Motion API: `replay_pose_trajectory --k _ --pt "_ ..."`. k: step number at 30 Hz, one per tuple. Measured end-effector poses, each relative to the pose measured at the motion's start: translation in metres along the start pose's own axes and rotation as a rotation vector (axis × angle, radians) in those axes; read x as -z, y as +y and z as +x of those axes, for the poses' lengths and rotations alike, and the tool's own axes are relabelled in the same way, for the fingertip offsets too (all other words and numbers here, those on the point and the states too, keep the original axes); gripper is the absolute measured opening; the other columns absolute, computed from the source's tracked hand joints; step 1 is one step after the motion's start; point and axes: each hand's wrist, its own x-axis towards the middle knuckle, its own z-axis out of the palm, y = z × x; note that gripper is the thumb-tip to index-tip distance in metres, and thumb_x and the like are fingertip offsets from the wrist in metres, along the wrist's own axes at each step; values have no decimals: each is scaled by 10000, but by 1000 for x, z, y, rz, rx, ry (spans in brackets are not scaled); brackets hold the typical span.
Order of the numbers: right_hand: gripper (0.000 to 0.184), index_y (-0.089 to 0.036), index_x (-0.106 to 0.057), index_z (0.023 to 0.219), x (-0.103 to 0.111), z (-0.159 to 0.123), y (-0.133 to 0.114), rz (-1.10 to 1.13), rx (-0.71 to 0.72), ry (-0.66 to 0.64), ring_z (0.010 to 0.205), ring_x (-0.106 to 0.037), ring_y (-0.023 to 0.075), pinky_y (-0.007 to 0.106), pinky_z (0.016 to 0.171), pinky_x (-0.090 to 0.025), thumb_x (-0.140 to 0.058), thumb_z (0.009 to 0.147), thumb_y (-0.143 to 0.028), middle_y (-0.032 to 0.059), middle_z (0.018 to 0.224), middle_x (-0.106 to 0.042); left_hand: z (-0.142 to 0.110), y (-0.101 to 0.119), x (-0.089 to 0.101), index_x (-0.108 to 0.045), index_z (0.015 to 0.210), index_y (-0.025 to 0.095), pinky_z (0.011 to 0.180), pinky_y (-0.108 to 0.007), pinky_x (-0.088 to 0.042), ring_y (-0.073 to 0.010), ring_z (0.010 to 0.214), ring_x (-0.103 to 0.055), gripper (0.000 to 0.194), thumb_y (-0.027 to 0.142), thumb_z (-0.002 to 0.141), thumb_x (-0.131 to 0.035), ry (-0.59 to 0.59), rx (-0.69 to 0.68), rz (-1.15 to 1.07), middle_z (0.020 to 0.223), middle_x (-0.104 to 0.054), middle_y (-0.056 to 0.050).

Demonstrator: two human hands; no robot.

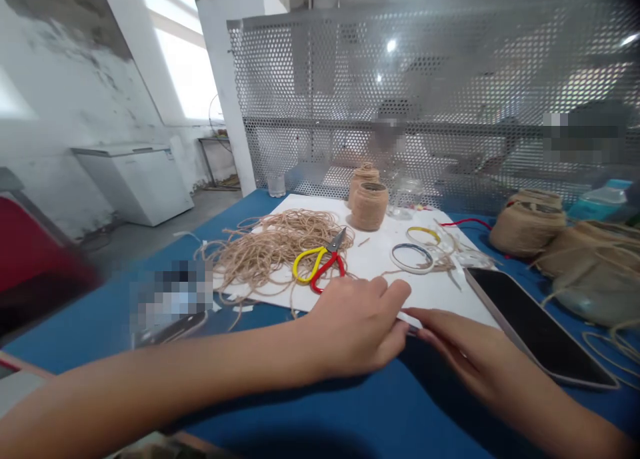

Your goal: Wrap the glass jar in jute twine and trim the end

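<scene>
Blue-topped table. Directly on it: white sheet, dark tablet, twine-wrapped bundles at right, clear cup at far edge.

A white sheet is lying on the table. On the sheet, a heap of twine is sitting at the left, with scissors just right of it. Two twine-wrapped jars are standing behind them. Two tape rolls are lying right of the scissors. A phone is resting right of the sheet, and the left hand and the right hand are meeting at the sheet's near edge.
</scene>
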Motion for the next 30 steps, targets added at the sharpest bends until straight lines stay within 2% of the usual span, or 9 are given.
replay_pose_trajectory --k 3,6,12,16,20,30 --pt "230 -173 -545 1061 -9 -1 -10 -93 54 45 831 -651 155 244 705 -527 -400 882 -174 65 938 -687 -11 0 1 -426 1002 189 528 -258 -379 -172 681 -573 214 299 820 -404 -29 63 -69 821 -598 -4" --pt "223 -148 -542 1048 -16 1 -16 -216 74 92 812 -652 181 295 695 -530 -389 888 -168 90 918 -686 -13 -7 -3 -474 871 183 524 -249 -379 -170 654 -578 137 275 812 -392 -24 80 -18 775 -604 -11" --pt "227 -121 -551 1048 -26 9 -24 -316 88 99 775 -666 189 292 629 -549 -402 879 -152 106 916 -687 -16 -19 -11 -518 679 181 497 -248 -362 -168 578 -578 188 284 785 -400 -4 101 -13 638 -611 -8" --pt "259 -54 -552 1086 -36 9 -24 -399 201 167 884 -653 222 327 719 -556 -444 864 -135 171 1016 -664 -24 -22 -15 -542 658 180 477 -250 -350 -171 555 -584 213 284 778 -400 -23 96 -21 623 -626 -14" --pt "290 -16 -547 1110 -42 4 -20 -454 306 148 944 -635 250 345 757 -553 -479 845 -112 212 1043 -647 -28 -21 -19 -552 657 171 474 -245 -360 -165 535 -582 206 268 768 -407 -32 89 -33 611 -630 -22" --pt "257 -45 -580 1070 -39 2 -20 -462 369 162 959 -630 251 353 787 -553 -488 837 -101 190 1022 -663 -32 -19 -29 -552 665 166 481 -263 -403 -174 528 -589 182 266 760 -432 16 23 -7 597 -622 -24"
